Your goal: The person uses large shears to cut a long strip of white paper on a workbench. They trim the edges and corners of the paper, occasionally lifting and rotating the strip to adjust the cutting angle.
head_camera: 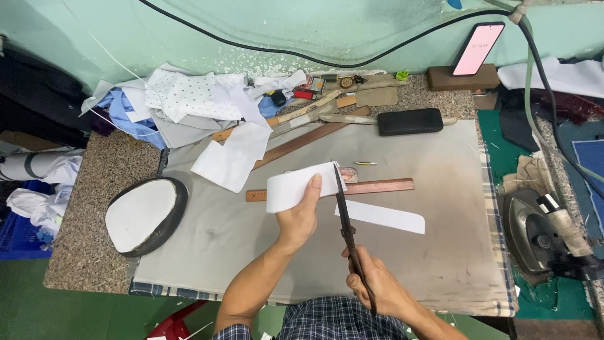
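Observation:
My left hand (301,217) holds a folded white fabric piece (296,187) above the padded table, thumb on top. In my right hand (377,286) are long dark scissors (346,226), whose blades point away from me and meet the right edge of the white piece. Just behind the hands a wooden ruler (377,187) lies flat on the grey cloth-covered board (251,239). A cut white strip (384,216) rests on the board to the right of the scissors.
A heap of white and blue fabric (182,101) and more wooden rulers (302,135) sit at the back. Left lies an oval pressing pad (145,215). A clothes iron (541,233) stands right, a phone (478,49) leans on the wall, and cables hang across.

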